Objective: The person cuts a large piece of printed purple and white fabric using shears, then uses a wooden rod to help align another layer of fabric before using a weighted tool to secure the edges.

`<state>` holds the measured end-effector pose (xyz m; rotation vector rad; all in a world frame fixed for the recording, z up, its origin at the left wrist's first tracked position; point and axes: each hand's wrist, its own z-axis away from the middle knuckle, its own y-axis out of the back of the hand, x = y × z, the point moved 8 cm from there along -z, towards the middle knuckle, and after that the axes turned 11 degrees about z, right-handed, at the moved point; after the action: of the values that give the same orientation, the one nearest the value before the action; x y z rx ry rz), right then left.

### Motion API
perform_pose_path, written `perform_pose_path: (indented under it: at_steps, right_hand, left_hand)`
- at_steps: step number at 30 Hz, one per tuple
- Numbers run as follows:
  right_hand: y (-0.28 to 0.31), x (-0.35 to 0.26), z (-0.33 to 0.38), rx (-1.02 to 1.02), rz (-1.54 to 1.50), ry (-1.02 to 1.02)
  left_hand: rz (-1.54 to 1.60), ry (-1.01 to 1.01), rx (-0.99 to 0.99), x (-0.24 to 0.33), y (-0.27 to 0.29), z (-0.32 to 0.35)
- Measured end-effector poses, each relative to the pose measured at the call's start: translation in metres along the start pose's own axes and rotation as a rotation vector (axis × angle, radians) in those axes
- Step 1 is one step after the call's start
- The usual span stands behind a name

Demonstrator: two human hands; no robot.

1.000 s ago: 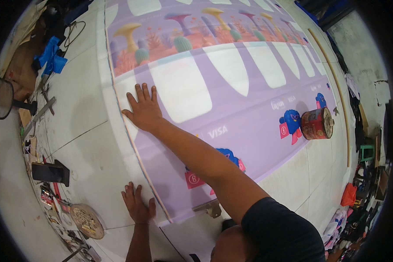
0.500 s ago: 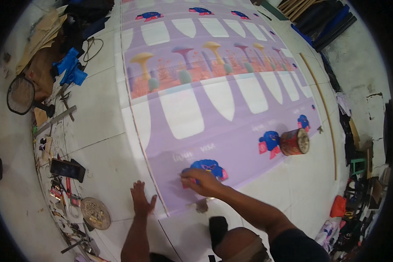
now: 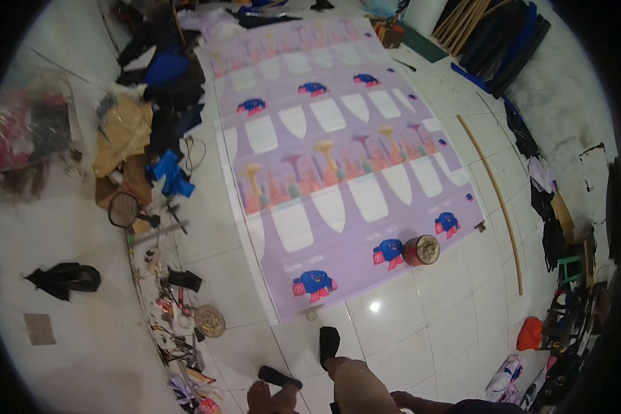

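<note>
A long lavender printed sheet lies flat on the tiled floor, with blue cartoon figures, mushroom scenery and white blank shapes. On its near edge stands a round, stained tin can beside the middle blue figure. My right hand is at the bottom edge next to my bent knee, away from the sheet; its fingers are hidden. What appears to be my left hand is low in the picture beside my left leg, its fingers unclear. Neither hand touches the sheet.
A wooden pole lies along the sheet's right side. To the left are a round dish of small pieces, a phone, scattered tools and a blue crumpled bag. Rolls and sticks lean at the far right.
My view has risen and pulled back, showing more floor and my feet. My right hand has left the near-left blue figure, and my left hand has come off the floor.
</note>
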<state>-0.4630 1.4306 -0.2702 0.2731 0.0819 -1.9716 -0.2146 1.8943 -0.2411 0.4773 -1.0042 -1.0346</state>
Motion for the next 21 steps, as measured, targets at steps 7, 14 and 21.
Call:
perform_pose_path:
  at_steps: [7, 14, 21]
  right_hand:
    - [0.062, -0.021, 0.091, 0.283, -0.093, -0.021]
    - [0.049, 0.014, 0.170, 0.521, -0.271, 0.020]
    - [-0.029, 0.116, 0.219, 0.730, -0.445, -0.093]
  left_hand:
    - [0.256, 0.112, -0.103, 0.079, 0.066, 0.076]
    - [0.615, 0.136, 0.049, 0.149, 0.119, 0.004]
    - [0.011, -0.249, -0.117, 0.148, 0.073, 0.107]
